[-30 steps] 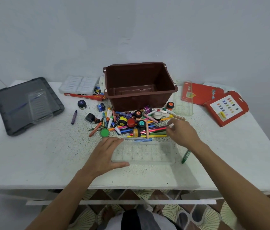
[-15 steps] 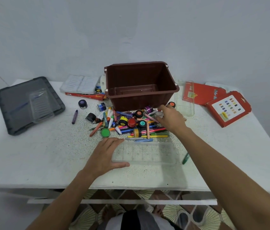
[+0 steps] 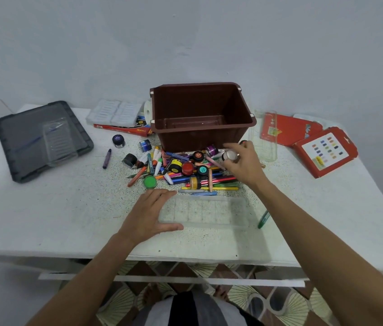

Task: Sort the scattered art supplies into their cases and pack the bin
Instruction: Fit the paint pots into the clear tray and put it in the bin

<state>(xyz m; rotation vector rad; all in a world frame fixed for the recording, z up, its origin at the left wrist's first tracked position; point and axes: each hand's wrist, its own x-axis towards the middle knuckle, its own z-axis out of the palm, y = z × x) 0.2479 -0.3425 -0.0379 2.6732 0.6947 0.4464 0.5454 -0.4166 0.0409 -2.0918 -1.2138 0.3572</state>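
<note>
A pile of pencils, markers and small paint pots (image 3: 185,170) lies on the white table in front of the empty brown bin (image 3: 199,114). My right hand (image 3: 244,164) pinches a white-lidded paint pot (image 3: 229,156) just above the right end of the pile. My left hand (image 3: 149,212) holds the left end of a clear compartment tray (image 3: 204,211), thumb at its near edge and fingers along its far edge. The tray lies flat and has nothing in it.
A grey lid (image 3: 42,137) with a clear insert lies at far left. A clear case on a red box (image 3: 117,114) sits left of the bin. Red card boxes (image 3: 324,149) and a clear sleeve (image 3: 265,135) are on the right. A green marker (image 3: 263,218) lies beside the tray.
My right hand reached from the tray's far right corner up to the pile's right end and picked up the white-lidded pot. My left hand stayed on the tray.
</note>
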